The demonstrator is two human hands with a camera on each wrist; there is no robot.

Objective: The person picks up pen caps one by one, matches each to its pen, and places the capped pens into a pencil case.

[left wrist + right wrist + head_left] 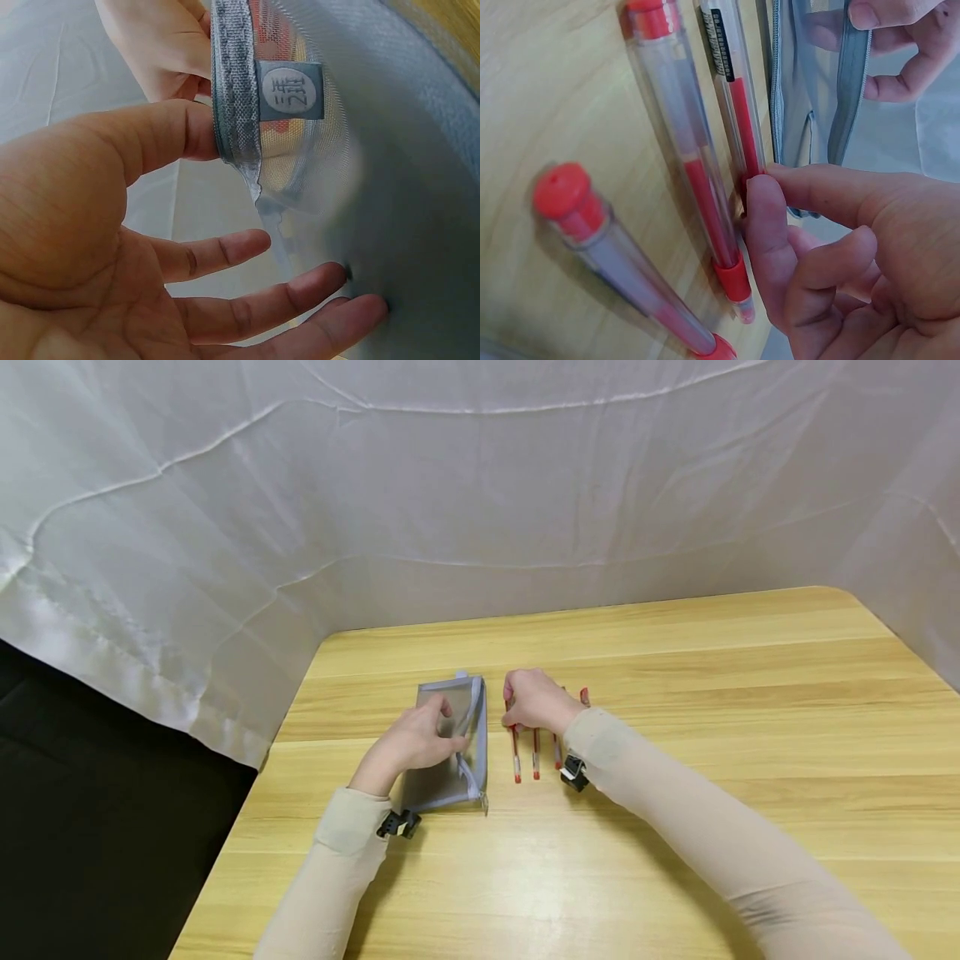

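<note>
Left hand [411, 745] on the pouch [450, 747], a grey mesh one lying flat on the table [675, 827] just left of the right hand [534, 700]. Thumb [161, 135] and fingers [217, 253] pinching the zipper edge [234, 97] and lifting it, so the mouth stands open on the side toward the right hand; small grey label [290, 90] sewn on that edge beside the thumb. Other fingers of the left hand spread and fairly straight under the mesh, tips touching it. Right hand curled over the pens [534, 756], three clear ones with red ink and red caps lying side by side directly beneath and in front of it. Thumb and forefinger [769, 225] pinching the pen [735, 112] nearest the pouch, at about its middle; remaining fingers folded loosely into the palm, holding nothing else. Middle pen [686, 150] just beside the pinched one, touching or nearly touching it; third pen [604, 247] farther out from the pouch, a little apart, angled slightly. All three resting on the wood, the pinched one seemingly not lifted, though hard to tell. Pouch edge just beside the pinched pen. White cloth [480, 485] hanging behind the table, well beyond both hands.
</note>
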